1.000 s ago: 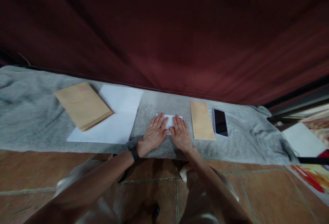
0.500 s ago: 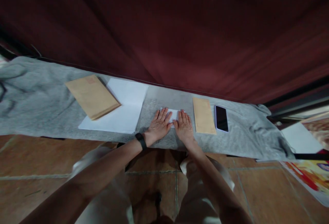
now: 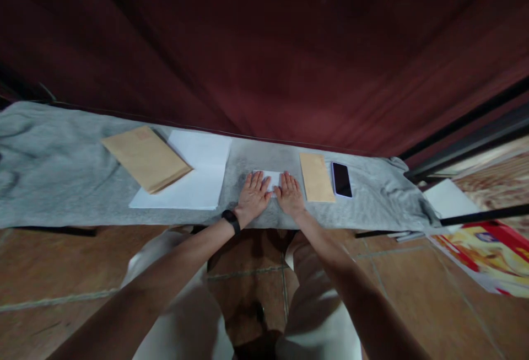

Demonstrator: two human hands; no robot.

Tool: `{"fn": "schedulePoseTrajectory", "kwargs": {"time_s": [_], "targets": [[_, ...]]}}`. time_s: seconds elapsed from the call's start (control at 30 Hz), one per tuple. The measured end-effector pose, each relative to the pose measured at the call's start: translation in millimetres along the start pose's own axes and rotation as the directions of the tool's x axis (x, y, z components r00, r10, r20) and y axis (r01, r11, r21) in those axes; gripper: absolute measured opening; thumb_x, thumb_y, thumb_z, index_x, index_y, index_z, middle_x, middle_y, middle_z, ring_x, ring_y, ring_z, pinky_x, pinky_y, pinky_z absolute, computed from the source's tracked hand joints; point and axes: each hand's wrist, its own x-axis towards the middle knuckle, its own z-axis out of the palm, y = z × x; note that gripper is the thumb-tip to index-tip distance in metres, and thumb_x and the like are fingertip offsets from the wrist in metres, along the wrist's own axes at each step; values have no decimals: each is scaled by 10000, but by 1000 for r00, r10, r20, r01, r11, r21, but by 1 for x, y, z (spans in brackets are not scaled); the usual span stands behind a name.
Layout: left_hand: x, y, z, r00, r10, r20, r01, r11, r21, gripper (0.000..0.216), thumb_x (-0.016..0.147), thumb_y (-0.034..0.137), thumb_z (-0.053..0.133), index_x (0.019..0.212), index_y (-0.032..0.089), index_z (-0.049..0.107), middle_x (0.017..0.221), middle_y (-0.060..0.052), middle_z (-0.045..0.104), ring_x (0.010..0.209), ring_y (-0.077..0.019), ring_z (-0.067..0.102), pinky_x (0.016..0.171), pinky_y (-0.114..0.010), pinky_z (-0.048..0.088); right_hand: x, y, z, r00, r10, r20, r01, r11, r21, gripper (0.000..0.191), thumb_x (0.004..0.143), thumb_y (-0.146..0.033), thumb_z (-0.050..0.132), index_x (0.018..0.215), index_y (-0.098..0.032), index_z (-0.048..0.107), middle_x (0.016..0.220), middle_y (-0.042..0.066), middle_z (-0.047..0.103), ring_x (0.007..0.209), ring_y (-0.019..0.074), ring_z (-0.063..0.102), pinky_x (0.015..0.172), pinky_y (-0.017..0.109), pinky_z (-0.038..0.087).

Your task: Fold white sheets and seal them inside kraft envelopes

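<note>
A small piece of white paper, perhaps folded, [image 3: 273, 180] lies on the grey cloth, partly covered by both hands. My left hand [image 3: 253, 194] rests flat on its left part, fingers stretched out, a black band at the wrist. On its right part my right hand [image 3: 291, 193] presses down, also flat. The thumbs come close together at the paper's near edge. Just right of my right hand is a single brown envelope [image 3: 317, 178]. Off to the left, a stack of brown envelopes [image 3: 146, 159] lies across large white paper sheets [image 3: 202, 183].
A phone [image 3: 341, 180] with a dark screen lies right of the single envelope. Grey cloth [image 3: 61, 178] covers the long, narrow surface. A dark red curtain-like fabric [image 3: 264, 73] rises behind it. At the lower right is a red and yellow printed box or bag [image 3: 491, 255].
The camera view has shifted slightly, so the surface and its items appear moved. Both hands stay flat on the small white paper, with little change in their pose.
</note>
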Motion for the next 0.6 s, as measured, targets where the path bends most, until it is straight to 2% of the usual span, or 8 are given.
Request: {"fn": "schedulePoseTrajectory", "kwargs": {"time_s": [0.23, 0.4, 0.5, 0.6], "targets": [[-1, 1, -2, 1000, -21, -20, 22, 1000, 17, 564, 1013, 369, 387, 1510, 118, 471, 1604, -205, 376, 1506, -348, 333, 1215, -554, 256, -7, 5, -6, 999, 29, 28, -28, 999, -25, 618, 1059, -394, 357, 1558, -29, 342, 1613, 203, 356, 1504, 269, 340, 1217, 446, 280], [-4, -3, 3, 996, -71, -58, 72, 997, 5, 597, 1009, 409, 398, 1516, 98, 453, 1610, -198, 374, 1523, -321, 304, 1234, -505, 248, -18, 12, -5, 999, 50, -9, -50, 999, -21, 607, 1053, -395, 369, 1553, -51, 363, 1593, 197, 399, 1485, 265, 376, 1199, 450, 314], [-6, -6, 8, 991, -107, -85, 106, 994, -10, 638, 1002, 435, 403, 1518, 60, 434, 1610, -237, 349, 1521, -340, 301, 1227, -530, 252, -24, 12, -6, 997, 71, -20, -71, 997, -12, 603, 1052, -396, 375, 1541, -42, 384, 1593, 193, 401, 1473, 271, 395, 1195, 437, 321], [-7, -8, 11, 989, -89, -117, 88, 996, -17, 645, 1002, 445, 396, 1524, 67, 423, 1603, -236, 365, 1515, -340, 313, 1217, -547, 264, -26, 10, -8, 996, 84, -37, -84, 996, 0, 597, 1049, -389, 380, 1543, -52, 386, 1594, 188, 401, 1470, 271, 401, 1200, 446, 314]]}}
